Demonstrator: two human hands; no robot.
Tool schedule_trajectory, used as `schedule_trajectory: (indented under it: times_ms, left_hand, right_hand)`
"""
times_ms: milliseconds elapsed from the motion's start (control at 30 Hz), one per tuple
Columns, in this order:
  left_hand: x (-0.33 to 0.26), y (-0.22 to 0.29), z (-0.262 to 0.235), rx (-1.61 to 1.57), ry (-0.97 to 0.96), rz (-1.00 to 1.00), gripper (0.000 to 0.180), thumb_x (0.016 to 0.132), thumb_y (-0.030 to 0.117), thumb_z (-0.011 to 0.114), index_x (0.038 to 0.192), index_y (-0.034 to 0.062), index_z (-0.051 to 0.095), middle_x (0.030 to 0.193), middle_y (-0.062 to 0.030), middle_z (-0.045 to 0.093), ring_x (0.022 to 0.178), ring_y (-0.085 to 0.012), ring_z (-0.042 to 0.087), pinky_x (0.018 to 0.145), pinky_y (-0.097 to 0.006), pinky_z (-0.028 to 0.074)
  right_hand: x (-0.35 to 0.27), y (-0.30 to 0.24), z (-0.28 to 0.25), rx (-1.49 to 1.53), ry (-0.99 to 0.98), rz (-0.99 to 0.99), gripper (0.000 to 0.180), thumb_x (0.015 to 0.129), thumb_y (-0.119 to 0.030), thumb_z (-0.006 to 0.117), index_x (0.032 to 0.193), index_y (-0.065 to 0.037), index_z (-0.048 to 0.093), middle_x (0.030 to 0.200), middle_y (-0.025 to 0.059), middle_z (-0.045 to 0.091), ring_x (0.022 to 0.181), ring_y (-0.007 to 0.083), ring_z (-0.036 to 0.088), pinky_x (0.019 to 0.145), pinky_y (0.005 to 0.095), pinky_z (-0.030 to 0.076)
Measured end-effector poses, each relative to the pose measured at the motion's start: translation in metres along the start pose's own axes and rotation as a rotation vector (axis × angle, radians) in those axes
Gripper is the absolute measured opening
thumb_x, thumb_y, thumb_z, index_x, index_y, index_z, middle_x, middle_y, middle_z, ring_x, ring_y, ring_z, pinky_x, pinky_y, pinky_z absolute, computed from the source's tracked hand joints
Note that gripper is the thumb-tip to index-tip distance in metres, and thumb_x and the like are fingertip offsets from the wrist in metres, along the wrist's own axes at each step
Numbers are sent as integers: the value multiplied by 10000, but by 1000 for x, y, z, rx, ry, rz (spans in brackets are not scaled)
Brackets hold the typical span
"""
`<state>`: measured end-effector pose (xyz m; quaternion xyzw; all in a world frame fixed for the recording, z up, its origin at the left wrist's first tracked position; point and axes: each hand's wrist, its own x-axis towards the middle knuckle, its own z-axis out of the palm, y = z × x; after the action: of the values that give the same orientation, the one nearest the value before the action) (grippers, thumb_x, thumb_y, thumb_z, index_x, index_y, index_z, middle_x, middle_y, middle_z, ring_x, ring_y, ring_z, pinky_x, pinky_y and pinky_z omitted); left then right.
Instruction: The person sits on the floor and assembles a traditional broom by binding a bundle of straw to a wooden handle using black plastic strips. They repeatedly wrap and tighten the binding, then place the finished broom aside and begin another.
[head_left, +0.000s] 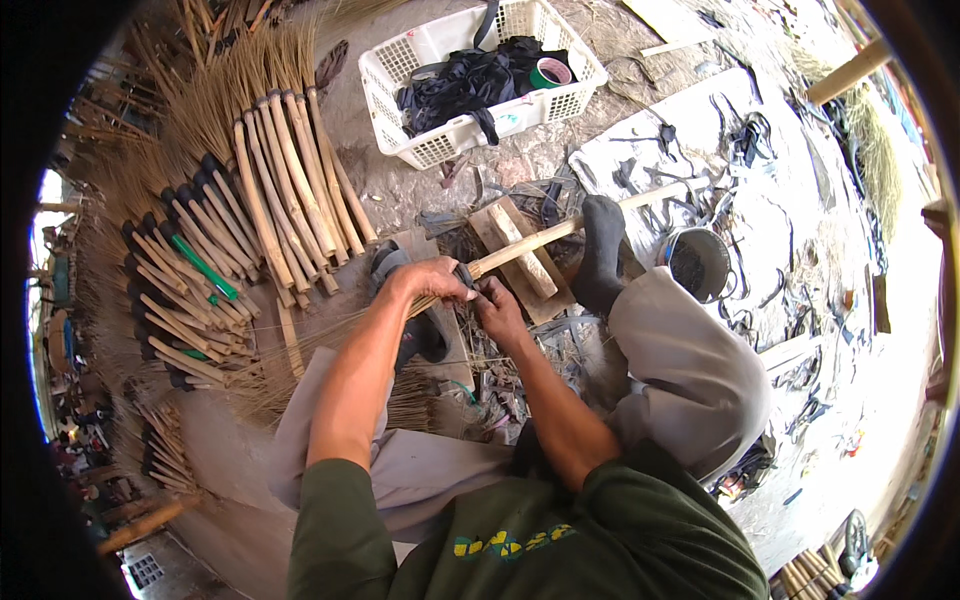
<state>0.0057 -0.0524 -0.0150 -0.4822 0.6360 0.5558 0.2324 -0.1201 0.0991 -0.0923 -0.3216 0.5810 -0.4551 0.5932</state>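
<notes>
Hands meet at the middle of the floor: left hand (432, 280) and right hand (497, 308) both have their fingers curled tight around 1 broom (520, 247), at the dark binding where its pale wooden handle joins the straw. The handle runs up-right past 1 dark-socked foot (601, 255). Finished brooms (250, 230) lie in rows toward the left edge, too many to count surely. 1 white basket (400, 60) at the far edge holds dark cloth (470, 85) and 1 green tape roll (551, 72). 1 grey bucket (698, 262) sits right.
</notes>
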Motion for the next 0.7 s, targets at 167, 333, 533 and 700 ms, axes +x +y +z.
schedule_trajectory:
  times_ms: [167, 333, 533, 700]
  left_hand:
    - [7, 12, -1, -63, -134, -218, 195, 788, 135, 723, 887, -31, 699, 769, -129, 714, 575, -222, 681, 503, -348, 561]
    - [-5, 4, 41, 561, 600, 141, 224, 805, 123, 670, 972, -24, 643, 795, -235, 716, 736, -327, 732, 711, -452, 563]
    - [-12, -15, 53, 618, 777, 287, 384, 837, 146, 674, 1193, 53, 563, 1090, -202, 712, 992, -367, 693, 791, -467, 540]
    - [-28, -21, 47, 411, 733, 489, 574, 865, 160, 667, 1412, 99, 503, 1279, -214, 647, 1125, -378, 647, 905, -480, 535]
  right_hand:
    - [-21, -18, 5, -188, 105, 11, 242, 1007, -252, 535, 1012, -11, 526, 955, 275, 636, 979, 486, 611, 790, 503, 473]
    - [-15, -34, 16, 64, 82, 139, 244, 993, -240, 583, 889, -27, 524, 686, 95, 570, 575, 205, 549, 534, 373, 423]
    - [11, -57, 12, 47, 80, 224, 186, 974, -193, 583, 858, -46, 590, 647, 40, 558, 469, 129, 477, 420, 306, 372]
    - [5, -59, 2, 219, 166, 123, 273, 998, -244, 571, 1018, 16, 653, 790, 80, 648, 672, 155, 611, 602, 301, 479]
